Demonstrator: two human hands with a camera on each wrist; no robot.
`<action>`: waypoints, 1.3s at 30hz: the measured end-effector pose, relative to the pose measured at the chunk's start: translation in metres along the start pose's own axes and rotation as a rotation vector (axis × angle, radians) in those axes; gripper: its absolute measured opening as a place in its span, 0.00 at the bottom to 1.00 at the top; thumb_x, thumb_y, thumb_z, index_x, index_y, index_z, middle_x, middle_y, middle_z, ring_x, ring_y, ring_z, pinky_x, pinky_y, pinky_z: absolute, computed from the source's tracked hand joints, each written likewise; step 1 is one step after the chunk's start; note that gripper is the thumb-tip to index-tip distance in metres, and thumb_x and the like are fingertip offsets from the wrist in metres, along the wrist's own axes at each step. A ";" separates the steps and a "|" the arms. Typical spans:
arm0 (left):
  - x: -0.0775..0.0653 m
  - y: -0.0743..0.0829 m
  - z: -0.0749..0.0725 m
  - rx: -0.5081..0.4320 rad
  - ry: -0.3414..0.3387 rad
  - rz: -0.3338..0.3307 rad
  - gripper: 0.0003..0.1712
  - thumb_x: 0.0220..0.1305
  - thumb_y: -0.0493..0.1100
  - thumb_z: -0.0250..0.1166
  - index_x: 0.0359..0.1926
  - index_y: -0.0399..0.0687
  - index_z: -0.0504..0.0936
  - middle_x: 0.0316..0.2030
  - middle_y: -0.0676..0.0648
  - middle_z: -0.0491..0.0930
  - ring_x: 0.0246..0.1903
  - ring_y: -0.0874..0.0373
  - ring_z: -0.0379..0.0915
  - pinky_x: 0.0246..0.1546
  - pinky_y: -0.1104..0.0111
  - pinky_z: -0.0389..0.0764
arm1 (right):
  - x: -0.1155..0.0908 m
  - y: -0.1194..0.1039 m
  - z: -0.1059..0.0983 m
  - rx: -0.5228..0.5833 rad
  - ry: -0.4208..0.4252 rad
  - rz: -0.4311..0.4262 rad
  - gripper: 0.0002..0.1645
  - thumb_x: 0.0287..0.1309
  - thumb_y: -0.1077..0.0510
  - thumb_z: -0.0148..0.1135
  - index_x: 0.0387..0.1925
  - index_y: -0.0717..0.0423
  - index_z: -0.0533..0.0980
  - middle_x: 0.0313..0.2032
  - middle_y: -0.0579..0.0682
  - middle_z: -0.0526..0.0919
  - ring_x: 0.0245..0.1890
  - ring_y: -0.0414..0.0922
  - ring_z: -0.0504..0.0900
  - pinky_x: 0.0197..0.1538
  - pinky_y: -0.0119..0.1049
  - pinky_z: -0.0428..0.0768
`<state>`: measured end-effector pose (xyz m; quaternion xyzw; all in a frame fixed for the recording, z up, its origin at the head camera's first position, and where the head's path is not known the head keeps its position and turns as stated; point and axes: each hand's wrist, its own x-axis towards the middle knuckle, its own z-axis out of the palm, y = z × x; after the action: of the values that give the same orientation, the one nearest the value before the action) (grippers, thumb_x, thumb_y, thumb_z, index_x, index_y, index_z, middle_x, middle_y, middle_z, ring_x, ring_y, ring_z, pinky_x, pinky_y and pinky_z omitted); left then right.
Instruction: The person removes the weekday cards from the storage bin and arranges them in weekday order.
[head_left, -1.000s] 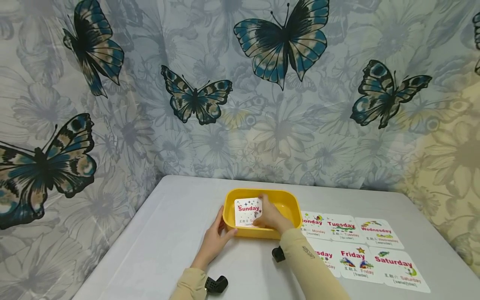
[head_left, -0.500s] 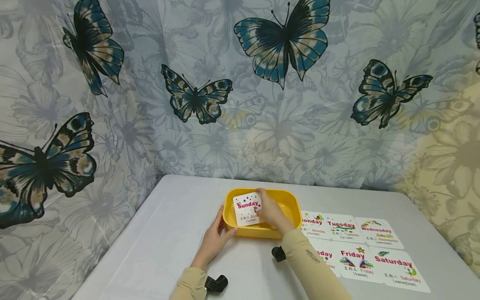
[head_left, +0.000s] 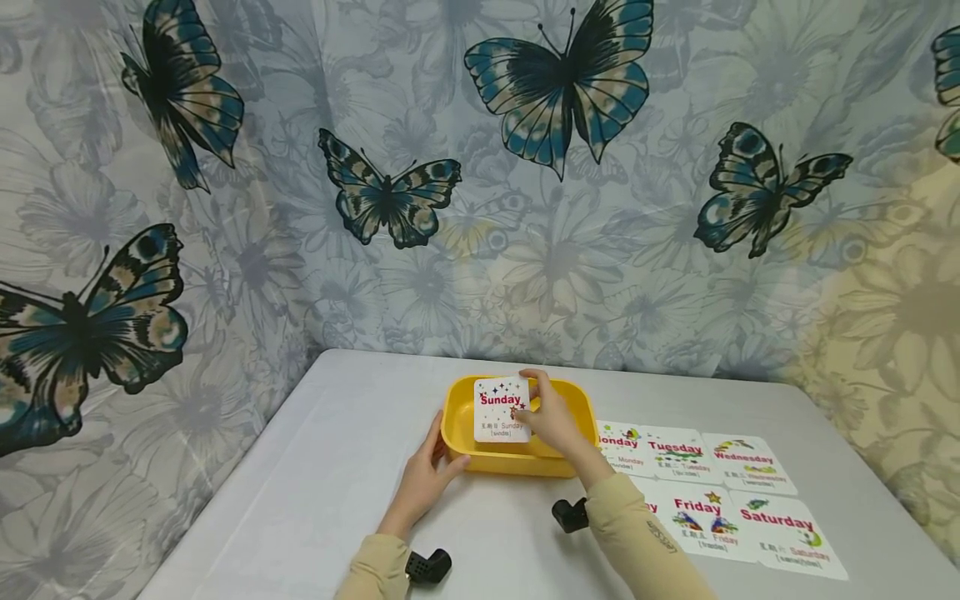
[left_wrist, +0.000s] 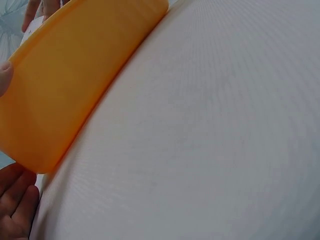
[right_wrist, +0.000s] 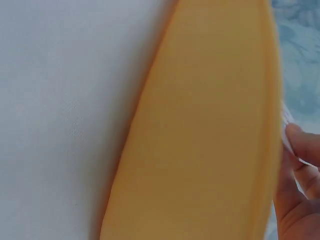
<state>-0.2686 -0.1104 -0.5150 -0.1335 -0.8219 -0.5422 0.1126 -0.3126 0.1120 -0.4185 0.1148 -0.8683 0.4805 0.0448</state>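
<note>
In the head view, a white flash card printed "Sunday" in red stands raised, facing me, over the yellow plastic tray. My right hand pinches the card by its right edge. At the tray's left front corner, my left hand grips with the thumb on the front wall and the fingers along the left side. The left wrist view shows the thumb against the tray wall. In the right wrist view, the card's thin edge shows between my fingers beyond the tray rim.
Right of the tray, flash cards lie in two rows on the white table, among them Tuesday, Wednesday, Friday and Saturday. My right sleeve covers part of the lower row. A butterfly-printed cloth hangs behind.
My right hand has lifted the Sunday card from inside the tray, tilting it and then bringing it upright above the rim. The left hand keeps its hold on the tray.
</note>
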 end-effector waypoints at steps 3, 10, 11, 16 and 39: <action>0.000 -0.002 0.000 0.000 0.000 0.001 0.52 0.55 0.59 0.65 0.73 0.51 0.48 0.63 0.45 0.65 0.59 0.55 0.64 0.58 0.64 0.68 | -0.008 0.000 -0.009 0.129 0.003 0.023 0.40 0.49 0.73 0.64 0.62 0.55 0.59 0.34 0.58 0.71 0.16 0.45 0.73 0.21 0.37 0.81; 0.001 -0.003 0.000 0.004 -0.006 -0.008 0.52 0.55 0.60 0.65 0.73 0.54 0.47 0.64 0.47 0.63 0.59 0.56 0.63 0.59 0.65 0.67 | -0.032 -0.007 -0.030 0.197 0.001 0.062 0.40 0.51 0.68 0.65 0.64 0.51 0.59 0.36 0.57 0.70 0.18 0.47 0.78 0.24 0.37 0.81; 0.001 -0.003 0.001 0.007 -0.007 -0.009 0.52 0.55 0.60 0.65 0.73 0.54 0.47 0.64 0.47 0.63 0.59 0.56 0.63 0.59 0.65 0.67 | -0.036 -0.007 -0.033 0.202 -0.002 0.071 0.40 0.51 0.67 0.65 0.64 0.50 0.60 0.36 0.57 0.70 0.19 0.47 0.79 0.25 0.37 0.81; 0.000 -0.001 0.001 0.008 0.005 0.014 0.52 0.55 0.58 0.66 0.73 0.50 0.48 0.63 0.44 0.64 0.59 0.54 0.64 0.58 0.62 0.68 | -0.060 -0.001 -0.042 0.308 -0.046 0.091 0.41 0.50 0.67 0.66 0.64 0.55 0.59 0.35 0.57 0.74 0.23 0.49 0.80 0.28 0.41 0.82; -0.002 0.001 -0.001 0.020 -0.006 0.004 0.51 0.55 0.60 0.64 0.73 0.60 0.45 0.65 0.45 0.62 0.60 0.55 0.62 0.59 0.63 0.67 | -0.163 0.046 -0.077 0.329 -0.130 0.397 0.42 0.48 0.62 0.69 0.59 0.65 0.54 0.31 0.53 0.74 0.26 0.48 0.79 0.25 0.40 0.83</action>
<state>-0.2665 -0.1113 -0.5140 -0.1355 -0.8275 -0.5332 0.1123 -0.1682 0.2262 -0.4463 -0.0212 -0.7850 0.6062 -0.1255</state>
